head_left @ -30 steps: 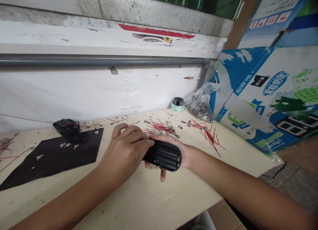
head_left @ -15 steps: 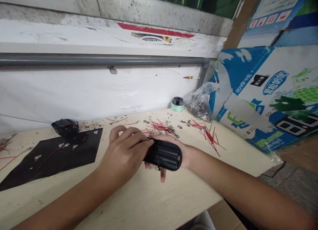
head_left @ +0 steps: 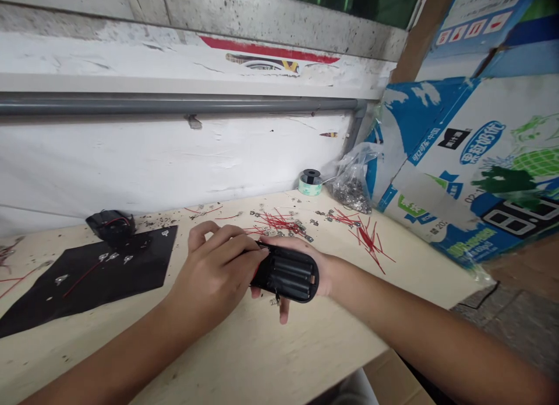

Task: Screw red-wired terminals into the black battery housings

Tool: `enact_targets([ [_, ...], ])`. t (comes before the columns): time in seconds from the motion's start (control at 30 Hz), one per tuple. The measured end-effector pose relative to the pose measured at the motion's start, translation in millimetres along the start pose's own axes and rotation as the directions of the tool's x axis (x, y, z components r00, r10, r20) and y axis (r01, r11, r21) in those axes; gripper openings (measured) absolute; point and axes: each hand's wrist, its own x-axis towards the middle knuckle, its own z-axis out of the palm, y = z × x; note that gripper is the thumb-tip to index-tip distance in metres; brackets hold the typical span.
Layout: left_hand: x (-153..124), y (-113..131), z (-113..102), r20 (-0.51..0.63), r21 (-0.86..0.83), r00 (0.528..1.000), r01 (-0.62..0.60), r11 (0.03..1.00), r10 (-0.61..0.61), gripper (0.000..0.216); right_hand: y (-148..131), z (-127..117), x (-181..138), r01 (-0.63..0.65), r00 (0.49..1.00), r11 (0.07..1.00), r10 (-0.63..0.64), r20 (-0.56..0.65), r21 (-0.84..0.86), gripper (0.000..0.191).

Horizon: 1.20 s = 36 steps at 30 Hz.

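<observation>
A black oblong battery case [head_left: 293, 272], rounded at its right end, lies open side up above the table, its long battery slots showing. Underneath and behind it, my right hand [head_left: 321, 265] is closed around the case, with fingertips showing below its near edge. My left hand [head_left: 222, 265] is closed over the case's left end, fingertips pressed onto it and covering that part. A trace of red, perhaps wire, shows by these fingers; anything else pinched there is hidden. Just below the case is a small metal spring contact [head_left: 274, 302].
Red wires [head_left: 279, 221] and small metal contacts lie scattered behind my hands, with another wire bundle [head_left: 369, 239] to the right. A black mat [head_left: 131, 265] and a black housing [head_left: 111, 225] are at left. A tape roll [head_left: 310, 186], plastic bag [head_left: 351, 189] and carton [head_left: 437, 178] stand farther back.
The view has shifted slightly. Both hands stay on the battery case in almost the same pose, and nothing has been let go.
</observation>
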Motion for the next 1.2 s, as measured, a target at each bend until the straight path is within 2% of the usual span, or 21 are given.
enact_targets([
  [0.2,-2,-2,2,0.026,0.041,0.998,-0.055,0.998,0.054,0.020,-1,-1,-1,-0.001,1.000,1.000,0.001,-0.010,0.004,0.051],
  [0.33,-2,-3,4,0.016,0.016,1.000,-0.006,1.000,0.006,0.016,-1,0,-1,0.023,1.000,1.000,-0.023,-0.008,-0.018,0.049],
  [0.53,-4,-3,8,-0.003,-0.009,1.000,0.001,1.000,-0.001,0.015,0,-4,-1,-0.016,0.999,0.999,0.016,-0.029,0.028,0.050],
  [0.63,-7,-3,9,-0.012,0.010,0.999,-0.037,0.999,0.037,0.014,0,-4,0,-0.028,1.000,0.999,0.028,-0.003,0.033,0.047],
  [0.73,-10,-3,9,0.025,0.040,0.996,-0.088,0.995,0.087,0.015,1,-5,1,-0.032,0.999,0.999,0.032,0.006,0.022,0.048],
  [0.9,-8,0,12,0.022,-0.005,0.999,-0.025,1.000,0.025,0.019,-1,-5,0,-0.014,1.000,1.000,0.014,-0.017,0.010,0.051],
  [1.07,3,-3,-3,0.082,-0.011,0.997,0.010,1.000,-0.009,0.037,-7,3,-4,0.008,0.998,1.000,-0.009,-0.067,-0.015,0.056],
  [1.2,14,-13,-25,0.101,-0.063,0.992,0.079,0.995,-0.072,0.031,-10,12,-7,0.035,0.997,0.997,-0.039,-0.060,-0.069,0.058],
])
